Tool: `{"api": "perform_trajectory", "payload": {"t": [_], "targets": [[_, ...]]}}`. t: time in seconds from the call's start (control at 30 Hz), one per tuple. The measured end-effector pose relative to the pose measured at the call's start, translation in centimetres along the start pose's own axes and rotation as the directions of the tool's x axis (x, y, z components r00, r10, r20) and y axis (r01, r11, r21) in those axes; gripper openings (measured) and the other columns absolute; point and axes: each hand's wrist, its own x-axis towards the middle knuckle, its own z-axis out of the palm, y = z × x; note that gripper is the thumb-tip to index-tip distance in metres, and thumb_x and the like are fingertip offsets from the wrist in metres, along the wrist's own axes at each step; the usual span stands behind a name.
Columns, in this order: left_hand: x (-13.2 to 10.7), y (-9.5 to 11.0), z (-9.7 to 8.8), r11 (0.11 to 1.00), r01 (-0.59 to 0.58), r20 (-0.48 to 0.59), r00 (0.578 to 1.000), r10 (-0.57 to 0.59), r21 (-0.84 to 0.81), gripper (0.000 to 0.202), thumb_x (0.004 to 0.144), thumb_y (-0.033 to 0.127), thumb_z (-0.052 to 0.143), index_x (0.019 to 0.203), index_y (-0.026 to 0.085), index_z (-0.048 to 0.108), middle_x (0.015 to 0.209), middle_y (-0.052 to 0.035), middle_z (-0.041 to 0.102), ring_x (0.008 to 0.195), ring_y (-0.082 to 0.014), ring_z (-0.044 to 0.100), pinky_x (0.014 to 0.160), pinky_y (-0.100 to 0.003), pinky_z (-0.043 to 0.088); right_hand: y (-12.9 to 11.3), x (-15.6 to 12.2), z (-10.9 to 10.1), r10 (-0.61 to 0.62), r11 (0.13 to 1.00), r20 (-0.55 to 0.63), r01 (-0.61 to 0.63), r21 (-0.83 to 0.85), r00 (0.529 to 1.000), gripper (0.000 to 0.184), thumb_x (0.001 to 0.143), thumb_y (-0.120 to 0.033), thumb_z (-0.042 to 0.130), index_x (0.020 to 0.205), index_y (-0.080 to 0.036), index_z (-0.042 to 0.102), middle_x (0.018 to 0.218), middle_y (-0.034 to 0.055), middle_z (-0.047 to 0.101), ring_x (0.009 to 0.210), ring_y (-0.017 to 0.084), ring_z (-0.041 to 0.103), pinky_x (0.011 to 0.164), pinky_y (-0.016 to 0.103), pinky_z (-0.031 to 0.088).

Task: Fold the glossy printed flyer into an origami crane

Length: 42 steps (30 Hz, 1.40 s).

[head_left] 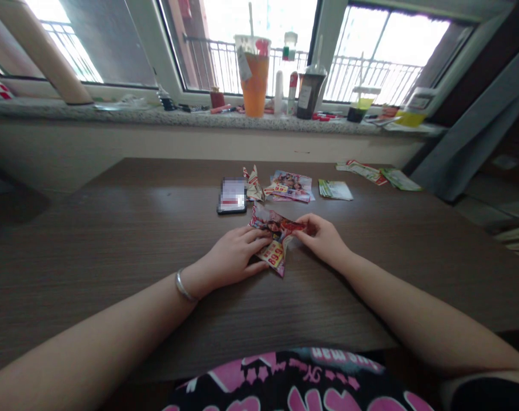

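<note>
Head view: touching folded leaflet (277, 253) at nine o'clock with flattened, splayed left hand (231, 257); pinching it at three o'clock with curled right hand (322, 236).

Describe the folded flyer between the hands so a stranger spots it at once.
On the brown table, find the left hand and right hand. Between them is the folded flyer, printed with large red numbers on yellow. Unlike the papers behind it, it has both hands on it.

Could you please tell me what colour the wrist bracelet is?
The bracelet is silver, best seen in the head view.
</note>
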Motion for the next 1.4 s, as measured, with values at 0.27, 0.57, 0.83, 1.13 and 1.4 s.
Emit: {"api": "perform_trajectory", "payload": {"t": [0.27, 0.57, 0.83, 1.13, 1.4], "targets": [[0.0, -0.1, -0.1, 1.0, 0.002, 0.026, 1.0, -0.002, 0.025, 0.047, 0.092, 0.046, 0.049, 0.131, 0.02, 0.054, 0.135, -0.0092, 0.054, 0.12, -0.0286, 0.051, 0.105, -0.046, 0.039, 0.3, 0.4, 0.2, 0.045, 0.997, 0.044, -0.042, -0.068, 0.998, 0.02, 0.078, -0.037, 0.064, 0.072, -0.02, 0.055, 0.064, -0.0028, 0.059, 0.057, 0.013, 0.053, 0.055, 0.025, 0.042], [-0.1, -0.1, 0.1, 0.999, 0.038, 0.017, 0.999, -0.038, -0.01, 0.054, 0.092, 0.05, 0.049, 0.137, 0.02, 0.046, 0.134, -0.0097, 0.054, 0.121, -0.0273, 0.05, 0.106, -0.044, 0.038, -0.3, 0.2, 0.5, 0.016, 0.972, 0.108, 0.01, -0.234, 0.994, 0.011, 0.079, -0.027, 0.061, 0.085, -0.019, 0.065, 0.075, 0.0018, 0.068, 0.064, 0.015, 0.058, 0.058, 0.025, 0.044], [-0.5, -0.2, 0.3, 0.999, 0.049, -0.03, 0.998, -0.049, -0.02, 0.078, 0.084, 0.049, 0.061, 0.148, 0.021, 0.027, 0.152, -0.0148, 0.029, 0.135, -0.0331, 0.036, 0.11, -0.048, 0.035, 0.1, 0.1, 0.5, 0.035, 0.986, 0.102, -0.017, -0.167, 0.994, 0.014, 0.079, -0.025, 0.061, 0.091, -0.02, 0.067, 0.083, 0.0031, 0.072, 0.072, 0.018, 0.064, 0.066, 0.028, 0.048], [-0.5, -0.1, 0.5, 0.999, 0.031, -0.144, 0.989, -0.029, 0.013, 0.084, 0.084, 0.044, 0.062, 0.15, 0.016, 0.018, 0.151, -0.0179, 0.026, 0.14, -0.0323, 0.027, 0.115, -0.048, 0.029, 0.3, 0.4, 0.7, 0.058, 0.998, 0.164, -0.059, -0.002, 0.985, 0.024, 0.082, -0.031, 0.059, 0.098, -0.018, 0.07, 0.075, 0.0018, 0.071, 0.06, 0.015, 0.059, 0.058, 0.027, 0.046], [-0.3, 0.1, 0.3, 0.994, 0.015, -0.255, 0.967, 0.013, 0.106, 0.078, 0.082, 0.042, 0.062, 0.146, 0.014, 0.028, 0.151, -0.0168, 0.031, 0.142, -0.0351, 0.024, 0.119, -0.053, 0.017, -1.1, -0.3, 0.6, -0.065, 0.974, 0.143, 0.094, -0.206, 0.988, 0.013, 0.083, -0.024, 0.061, 0.089, -0.018, 0.071, 0.074, 0.0017, 0.071, 0.061, 0.013, 0.058, 0.059, 0.024, 0.044]]}}
